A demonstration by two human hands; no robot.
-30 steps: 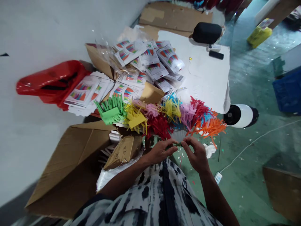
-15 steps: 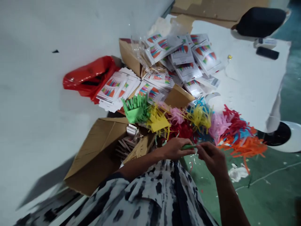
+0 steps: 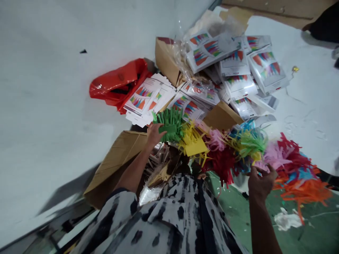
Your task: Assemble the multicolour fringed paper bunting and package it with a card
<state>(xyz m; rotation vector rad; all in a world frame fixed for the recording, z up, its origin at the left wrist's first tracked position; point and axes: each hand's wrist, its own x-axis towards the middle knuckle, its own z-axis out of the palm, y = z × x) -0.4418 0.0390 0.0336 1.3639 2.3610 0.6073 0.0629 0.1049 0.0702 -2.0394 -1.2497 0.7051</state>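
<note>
A row of fringed paper pieces in many colours lies in front of me. My left hand reaches out to its left end and grips the green fringed piece between thumb and fingers. At the right, my right hand is raised, with its fingers curled in a pinch just under the pink fringes and a green tuft. What it pinches is too small to make out. My patterned black-and-white shirt fills the bottom of the view.
A red plastic bag lies at the back left beside stacks of printed packets; more packets are piled behind. An open cardboard box stands under my left arm. A white sheet covers the right, above green floor.
My hands were together, working a small green strip. They have parted: the left went out to the green fringed piece, the right to the fringes on the right. The view swung left.
</note>
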